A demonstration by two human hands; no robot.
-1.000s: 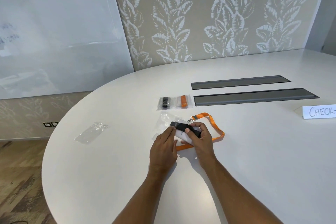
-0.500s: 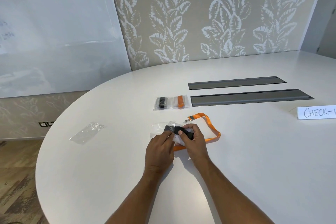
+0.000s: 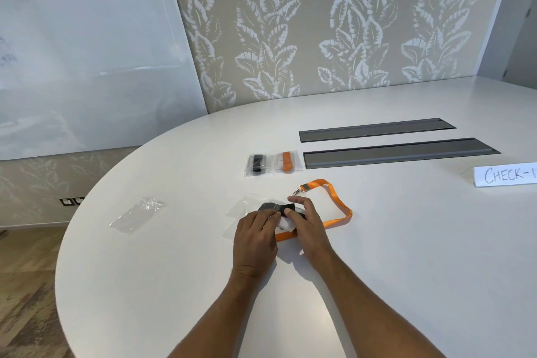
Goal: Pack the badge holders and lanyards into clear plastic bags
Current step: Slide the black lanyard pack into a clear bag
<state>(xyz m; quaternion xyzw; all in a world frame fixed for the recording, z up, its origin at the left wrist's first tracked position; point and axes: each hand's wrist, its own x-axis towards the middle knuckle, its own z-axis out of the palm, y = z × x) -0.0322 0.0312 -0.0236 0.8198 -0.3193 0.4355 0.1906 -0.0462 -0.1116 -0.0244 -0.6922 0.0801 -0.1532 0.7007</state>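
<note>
A folded black lanyard (image 3: 274, 208) sits partly inside a clear plastic bag (image 3: 242, 209) in the middle of the white table (image 3: 174, 270). My left hand (image 3: 255, 237) holds the bag's near edge. My right hand (image 3: 305, 222) pinches the black lanyard at the bag's mouth. Something white shows between my hands, mostly hidden. An orange lanyard (image 3: 338, 206) with a metal clip lies loose just right of my right hand, its end under my hands.
Two packed bags, one with a black lanyard (image 3: 258, 165) and one with an orange lanyard (image 3: 286, 161), lie further back. An empty clear bag (image 3: 136, 214) lies at the left. Two grey table slots (image 3: 401, 154) and a "CHECK-I" sign (image 3: 507, 176) are at the right.
The black lanyard has slid further left into the clear bag, pushed by my right hand. My left hand stays at the bag.
</note>
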